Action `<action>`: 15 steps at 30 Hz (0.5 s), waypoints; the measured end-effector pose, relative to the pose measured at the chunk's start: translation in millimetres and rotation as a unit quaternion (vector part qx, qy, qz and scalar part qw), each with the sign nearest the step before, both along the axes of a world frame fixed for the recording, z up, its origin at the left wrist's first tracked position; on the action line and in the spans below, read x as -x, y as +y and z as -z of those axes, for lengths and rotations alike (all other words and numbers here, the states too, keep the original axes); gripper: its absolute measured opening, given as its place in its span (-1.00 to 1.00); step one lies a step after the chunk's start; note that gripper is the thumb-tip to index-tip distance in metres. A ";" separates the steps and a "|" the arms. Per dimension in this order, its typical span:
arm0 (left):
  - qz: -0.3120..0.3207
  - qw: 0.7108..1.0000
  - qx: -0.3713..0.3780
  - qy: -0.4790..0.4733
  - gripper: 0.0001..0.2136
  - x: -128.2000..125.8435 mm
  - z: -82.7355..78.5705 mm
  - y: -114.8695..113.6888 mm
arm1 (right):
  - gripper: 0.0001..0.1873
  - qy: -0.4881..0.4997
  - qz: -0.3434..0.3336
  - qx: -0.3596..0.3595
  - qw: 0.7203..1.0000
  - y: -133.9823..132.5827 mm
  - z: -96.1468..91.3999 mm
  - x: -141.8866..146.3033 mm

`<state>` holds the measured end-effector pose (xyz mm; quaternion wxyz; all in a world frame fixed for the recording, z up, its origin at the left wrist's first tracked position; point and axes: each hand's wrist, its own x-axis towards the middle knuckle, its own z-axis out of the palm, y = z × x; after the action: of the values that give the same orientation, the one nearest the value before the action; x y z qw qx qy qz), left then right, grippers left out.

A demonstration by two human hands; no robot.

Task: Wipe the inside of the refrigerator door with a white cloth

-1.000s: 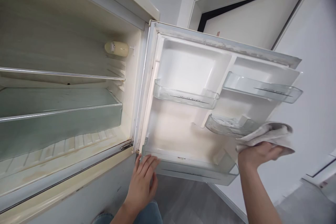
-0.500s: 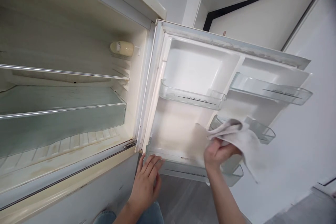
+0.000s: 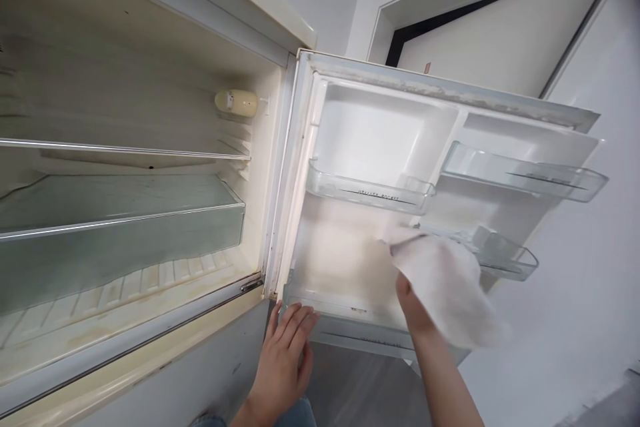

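R hand (image 3: 411, 300), mostly hidden, grips blurred off-white cloth (image 3: 445, 280). L hand (image 3: 286, 355) loosely open on clear plastic bottom door bin (image 3: 370, 340). Clear plastic hinge-side bin (image 3: 367, 192): approx. "UTILITY", rest blurry.

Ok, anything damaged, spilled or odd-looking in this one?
Yes: the open fridge door has blotchy grey patches along its top edge, unlike its smooth white lining; brownish stains mark the front of the compartment floor. No spill shows.

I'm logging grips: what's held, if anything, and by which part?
The right hand holds a white fabric cloth; its drape hides which part is gripped. The left hand lies at the clear plastic bottom door bin; whether it grips is unclear.
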<state>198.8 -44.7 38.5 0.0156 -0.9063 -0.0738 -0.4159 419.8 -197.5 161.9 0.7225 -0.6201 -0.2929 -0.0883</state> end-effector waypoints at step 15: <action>-0.009 1.000 0.009 -0.017 -0.48 -4.7 3.5 -0.2 | -0.45 0.005 0.425 -0.201 0.883 -35.4 -25.5 -22.1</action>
<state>203.4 -44.9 35.0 0.0097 -0.8986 -0.0863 -0.4300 441.8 -232.9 187.4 0.7258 -0.5273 0.0264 -0.4410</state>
